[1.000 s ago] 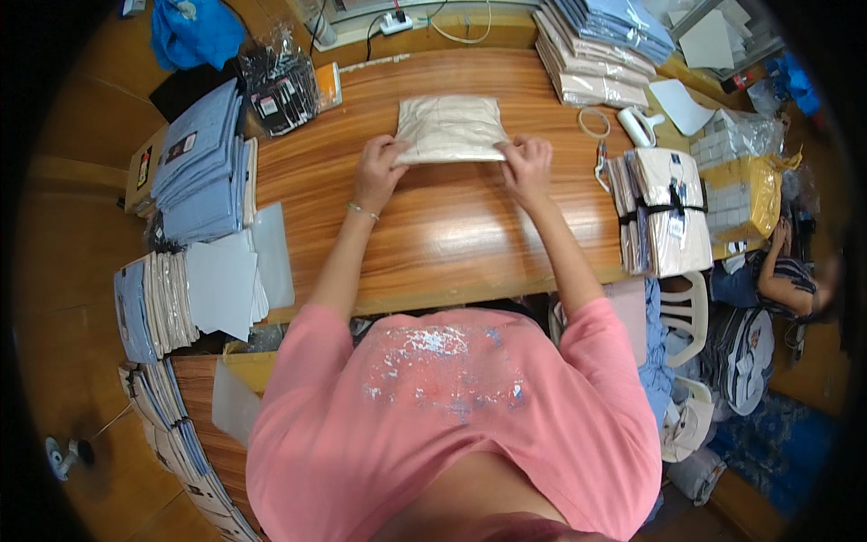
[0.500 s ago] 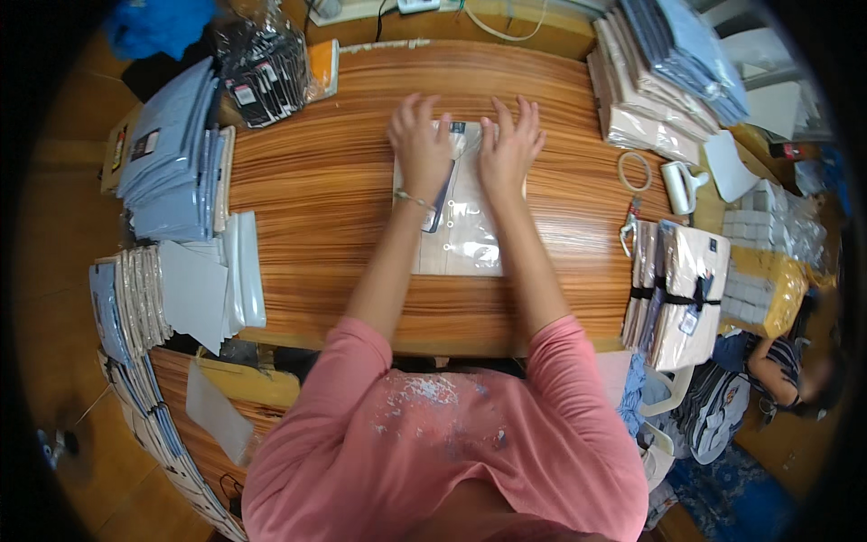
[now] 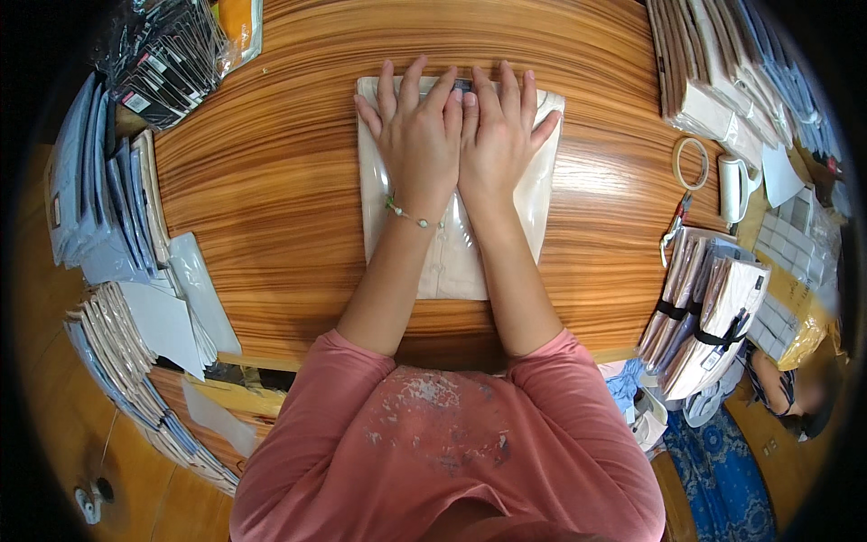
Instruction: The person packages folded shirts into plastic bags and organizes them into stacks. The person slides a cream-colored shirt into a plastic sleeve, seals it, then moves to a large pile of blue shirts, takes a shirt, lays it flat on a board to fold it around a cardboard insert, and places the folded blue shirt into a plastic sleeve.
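Observation:
A folded beige shirt (image 3: 450, 271) in a clear, shiny plastic bag lies flat on the wooden table, its collar end away from me. My left hand (image 3: 417, 144) rests palm down on its upper left part, fingers stretched and spread. Beside it, my right hand (image 3: 498, 144) presses flat on the upper right part, fingers likewise apart. The thumbs almost touch at the collar, where a bit of dark label shows between them. Most of the collar is hidden under my hands, and my forearms cover part of the shirt's front.
Bagged blue shirts (image 3: 77, 181) and pale stacks line the left edge, below black packets (image 3: 167, 68). More bagged shirts (image 3: 713, 81) stand far right. Nearer lie a tape roll (image 3: 691, 163), red-handled snippers (image 3: 675, 221), a white handled tool (image 3: 736, 190) and strapped shirt bundles (image 3: 727, 316). Another person's arm (image 3: 772, 384) shows lower right.
My hands have come closer together and now lie flatter over the collar end. The dark tag by my left wrist is no longer visible. The view has shifted nearer to the table.

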Available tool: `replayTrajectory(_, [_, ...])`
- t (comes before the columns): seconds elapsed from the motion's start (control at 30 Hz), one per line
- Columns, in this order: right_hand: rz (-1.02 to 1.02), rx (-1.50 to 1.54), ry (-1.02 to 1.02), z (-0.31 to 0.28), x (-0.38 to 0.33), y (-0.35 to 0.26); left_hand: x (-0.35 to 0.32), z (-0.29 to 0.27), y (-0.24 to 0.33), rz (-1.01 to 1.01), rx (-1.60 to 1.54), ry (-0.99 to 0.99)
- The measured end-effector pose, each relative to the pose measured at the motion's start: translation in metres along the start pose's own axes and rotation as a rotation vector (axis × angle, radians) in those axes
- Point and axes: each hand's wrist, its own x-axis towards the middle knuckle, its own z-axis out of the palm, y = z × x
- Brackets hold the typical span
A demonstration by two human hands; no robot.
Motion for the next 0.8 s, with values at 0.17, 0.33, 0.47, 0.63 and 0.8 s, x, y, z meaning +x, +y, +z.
replayTrajectory(0.17, [0.004,0.003,-0.003,0.001,-0.001,0.0,-0.001,0.0,0.0,0.0,-0.003,-0.007])
replayTrajectory(0.33, [0.006,-0.006,-0.006,0.001,-0.006,0.001,-0.005,0.003,-0.002,-0.001,-0.016,0.014])
replayTrajectory(0.47, [0.023,-0.001,-0.024,0.002,-0.008,0.002,-0.008,0.008,-0.003,-0.015,-0.032,0.02])
replayTrajectory(0.63, [0.073,0.028,-0.037,-0.004,-0.003,0.01,0.002,0.004,-0.009,-0.024,-0.143,-0.11])
replayTrajectory(0.8, [-0.144,-0.163,-0.145,-0.039,0.031,0.065,0.03,-0.053,-0.049,0.101,0.219,-0.429])
